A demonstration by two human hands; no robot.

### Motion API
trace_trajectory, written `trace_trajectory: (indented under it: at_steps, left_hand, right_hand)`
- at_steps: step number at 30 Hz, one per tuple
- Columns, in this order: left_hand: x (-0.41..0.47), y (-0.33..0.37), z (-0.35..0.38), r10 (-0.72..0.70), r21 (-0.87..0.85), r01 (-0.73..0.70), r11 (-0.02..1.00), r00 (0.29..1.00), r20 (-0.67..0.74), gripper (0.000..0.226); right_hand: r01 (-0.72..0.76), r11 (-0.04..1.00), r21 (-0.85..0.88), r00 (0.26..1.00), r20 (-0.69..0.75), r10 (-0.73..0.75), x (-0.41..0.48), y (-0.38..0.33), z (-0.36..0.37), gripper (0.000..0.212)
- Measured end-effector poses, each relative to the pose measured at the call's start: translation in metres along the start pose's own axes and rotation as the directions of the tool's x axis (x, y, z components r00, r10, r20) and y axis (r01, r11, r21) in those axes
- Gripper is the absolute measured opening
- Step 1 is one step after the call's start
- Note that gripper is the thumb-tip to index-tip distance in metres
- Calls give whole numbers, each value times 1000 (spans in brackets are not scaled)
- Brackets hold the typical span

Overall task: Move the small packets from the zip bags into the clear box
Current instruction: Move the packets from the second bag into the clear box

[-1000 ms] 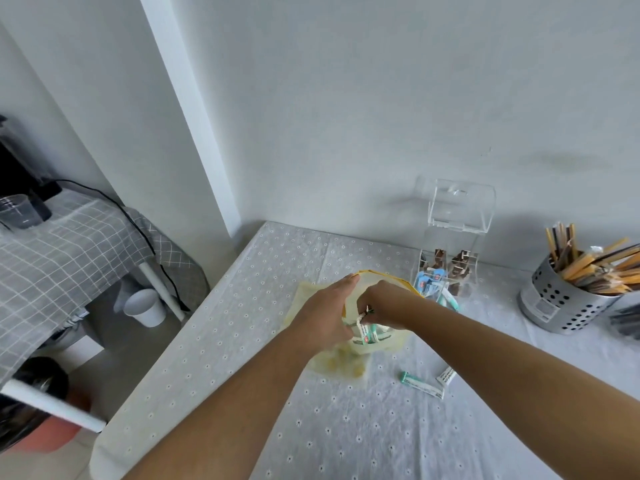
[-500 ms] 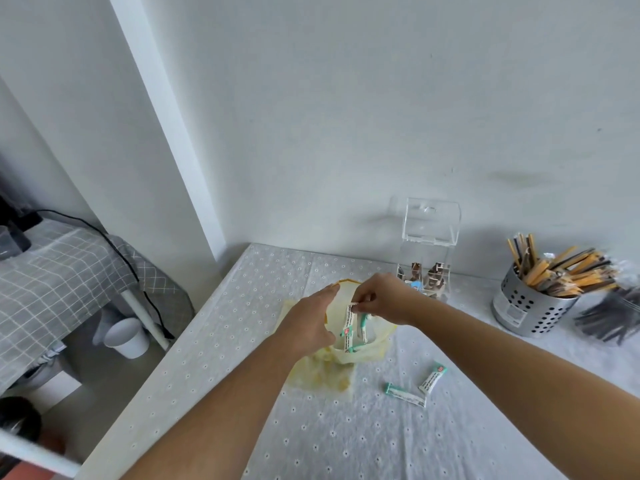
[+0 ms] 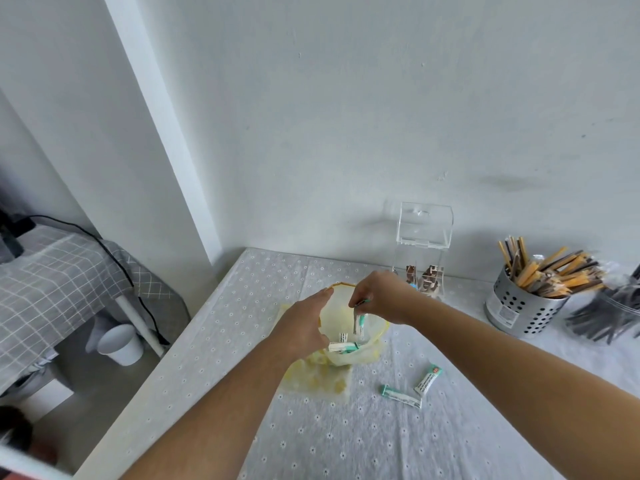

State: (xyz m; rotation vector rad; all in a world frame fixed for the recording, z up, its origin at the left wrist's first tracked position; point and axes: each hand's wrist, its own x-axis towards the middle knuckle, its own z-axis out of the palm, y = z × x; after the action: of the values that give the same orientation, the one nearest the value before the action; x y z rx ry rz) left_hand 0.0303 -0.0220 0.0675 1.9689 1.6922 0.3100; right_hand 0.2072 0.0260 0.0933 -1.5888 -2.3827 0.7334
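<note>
A yellow see-through zip bag (image 3: pixel 363 344) stands open on the table. My left hand (image 3: pixel 304 327) grips its left edge and holds the mouth open. Above the mouth, my right hand (image 3: pixel 377 299) pinches a few thin white-and-teal packets (image 3: pixel 360 322) that hang down into the bag. More packets (image 3: pixel 341 346) lie at the bag's bottom. Two packets (image 3: pixel 401 400) (image 3: pixel 428 378) lie loose on the cloth to the right. The clear box (image 3: pixel 420 252) stands behind my right hand by the wall, lid up, with brown packets inside.
A perforated metal holder (image 3: pixel 517 311) full of yellow and brown sticks stands at the right, next to a dark bundle (image 3: pixel 613 317). The table's left edge drops to a floor with a white cup (image 3: pixel 121 344) and a checked-cloth table (image 3: pixel 52 282).
My right hand has risen out of the bag with packets pinched in its fingers. The view has tilted up, so everything sits lower in frame. My left hand keeps its hold on the bag.
</note>
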Motion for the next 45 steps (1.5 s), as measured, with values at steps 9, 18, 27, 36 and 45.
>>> trace_trajectory:
  at_steps: [9, 18, 27, 36, 45]
  left_hand:
    - [3, 0, -7, -2, 14, 2, 1000, 1000, -4, 85]
    - [13, -2, -13, -13, -1, 13, 1000, 999, -38, 84]
    - [28, 0, -8, -40, -28, 39, 999, 998, -45, 85]
    - [36, 3, -4, -50, -64, 47, 997, 998, -43, 84]
    - [39, 3, 0, -55, -50, 53, 997, 998, -34, 83]
  right_hand:
    - [-24, 929, 370, 971, -213, 110, -5, 25, -40, 11]
    - [-164, 903, 397, 852, -403, 333, -4, 102, -80, 7]
    - [-257, 960, 111, 895, -349, 280, 20, 147, -57, 13]
    - [-261, 965, 7, 937, -239, 255, 42, 163, -43, 13]
    - [-205, 976, -73, 954, -236, 183, 35, 151, -38, 21]
